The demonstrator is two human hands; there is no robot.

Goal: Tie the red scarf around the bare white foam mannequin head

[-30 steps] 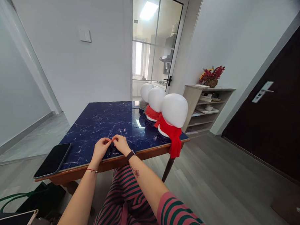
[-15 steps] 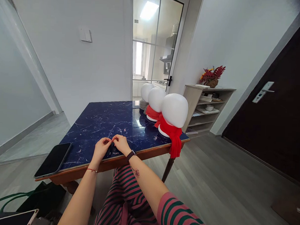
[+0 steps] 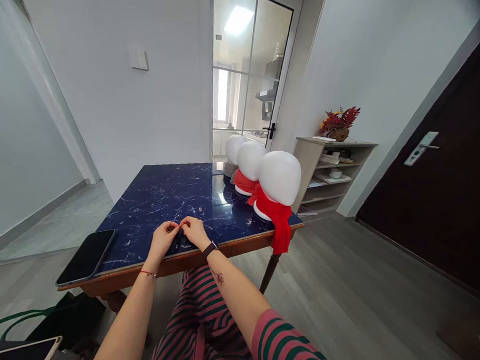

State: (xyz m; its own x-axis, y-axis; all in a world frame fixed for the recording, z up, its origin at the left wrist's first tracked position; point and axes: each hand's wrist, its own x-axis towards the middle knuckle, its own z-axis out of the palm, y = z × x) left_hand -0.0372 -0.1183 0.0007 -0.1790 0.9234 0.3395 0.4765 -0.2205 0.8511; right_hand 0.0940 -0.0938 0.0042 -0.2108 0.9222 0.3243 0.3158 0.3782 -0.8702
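My left hand and my right hand meet at the near edge of a dark blue marble table. Both are pinched together on a small dark object that lies between them; the fingers hide most of it. A red string circles my left wrist and a dark watch my right. Three white mannequin heads stand in a row on the table's right side. The nearest head wears a red scarf that hangs over the edge; the middle head has red cloth at its base.
A black phone lies at the table's near left corner. Another device and a dark bag with green handles sit at the lower left. A shelf unit with flowers stands by the right wall, beside a dark door.
Nothing has changed at the hands; they stay pinched together in the same spot. The view has shifted very slightly.
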